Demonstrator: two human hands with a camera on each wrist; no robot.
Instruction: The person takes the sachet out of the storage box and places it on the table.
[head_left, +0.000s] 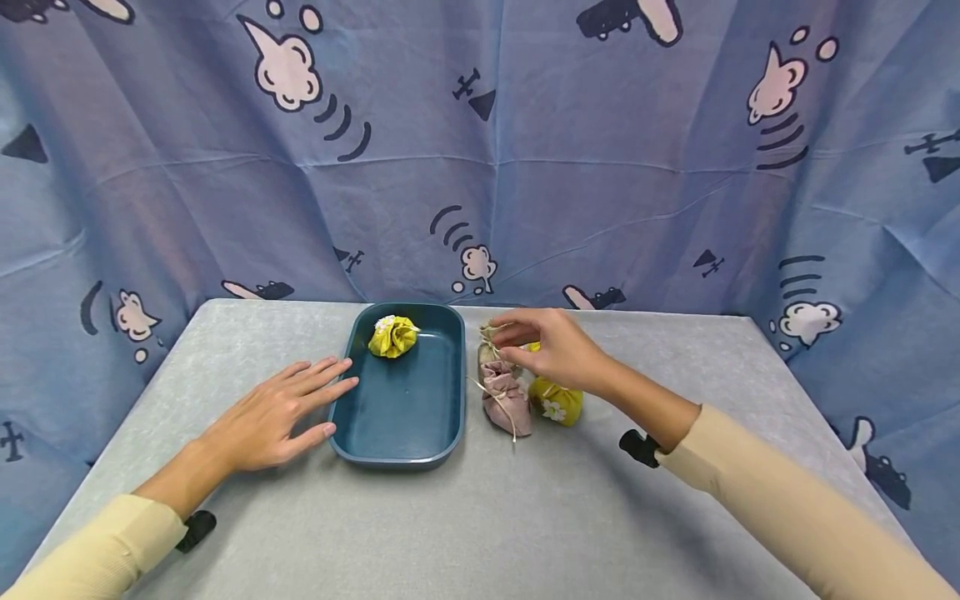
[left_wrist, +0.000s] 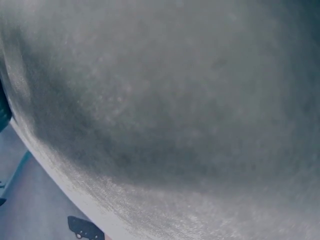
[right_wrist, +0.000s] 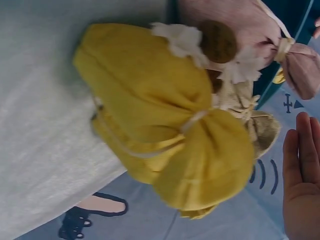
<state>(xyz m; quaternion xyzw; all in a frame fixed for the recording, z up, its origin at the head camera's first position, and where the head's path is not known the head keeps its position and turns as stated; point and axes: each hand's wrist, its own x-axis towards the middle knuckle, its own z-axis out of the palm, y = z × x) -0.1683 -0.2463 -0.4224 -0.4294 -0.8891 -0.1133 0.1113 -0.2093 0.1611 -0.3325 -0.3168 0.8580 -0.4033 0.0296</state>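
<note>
My left hand (head_left: 281,417) lies with fingers spread, its fingertips at the left rim of a blue tray (head_left: 405,458). Inside the tray's far end sits a yellow drawstring pouch (head_left: 392,337). In the head view my right hand (head_left: 558,346) is over a cluster of pouches right of the tray, its thumb apart from the fingers and nothing held. A beige pouch (head_left: 487,354) is partly behind its fingertips. Nearer me lie a pink pouch (head_left: 506,404) tied with cord and a yellow pouch (right_wrist: 150,85) with a white flower; more yellow cloth shows behind it.
A grey cloth-covered table (head_left: 450,533) bears everything. Behind it hangs a blue patterned curtain (head_left: 405,108). The left wrist view mostly shows blurred tabletop (left_wrist: 150,100) in shadow.
</note>
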